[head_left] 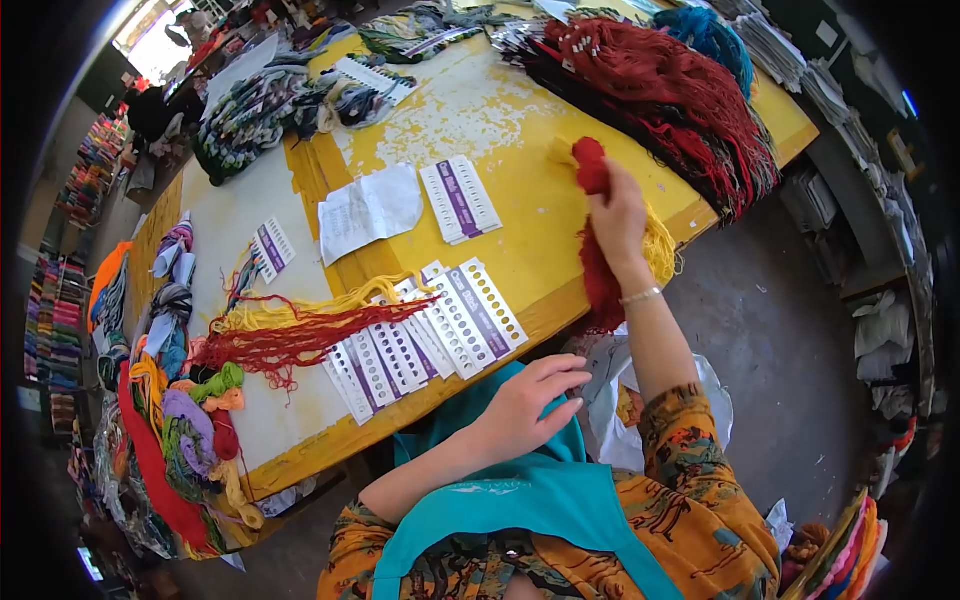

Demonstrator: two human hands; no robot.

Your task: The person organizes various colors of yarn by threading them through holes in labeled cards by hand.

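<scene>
My right hand [619, 220] is closed around a red thread skein [603, 285] together with a yellow thread skein [660, 245], over the table's right edge; the red one's bunched top sticks up above my fingers and its strands hang below. In front of my apron my left hand [530, 402] holds nothing, its fingers stretched out and a little apart. Near it on the table lie fanned punched thread cards [470, 318] with purple bands. Cut red threads [300, 340] and yellow threads [265, 316] are threaded at the cards' left side and trail leftward.
Another stack of cards [461, 200] and a crumpled white paper [371, 213] lie mid-table. A big red thread bundle [650, 90] covers the far right corner. Mixed coloured skeins [190, 430] line the left edge. A white bag [712, 400] stands below the table.
</scene>
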